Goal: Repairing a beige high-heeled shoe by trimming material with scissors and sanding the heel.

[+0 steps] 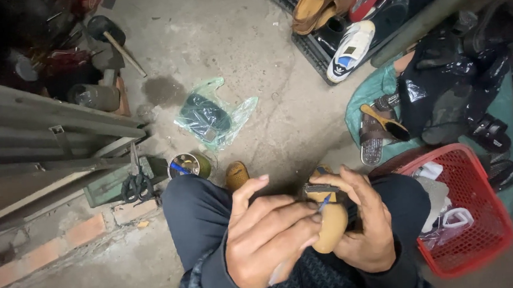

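Observation:
My right hand (pixel 365 223) grips a tan shoe (pixel 331 225) over my lap, its dark heel piece (pixel 324 189) facing up. My left hand (pixel 268 238) is closed around a thin brush with a blue tip (pixel 324 202), and that tip touches the shoe just below the heel piece. Both hands rest between my knees, which are in dark trousers. Two tan shoe toes (pixel 237 175) show on the concrete floor beyond my knees.
An open tin with a brush in it (pixel 189 164) and black scissors (pixel 137 184) lie to the left. A plastic bag (pixel 210 117) sits ahead and a hammer (pixel 110 34) far left. A red basket (pixel 474 208), sandals (pixel 380 130) and a crate of shoes (pixel 351 43) are right.

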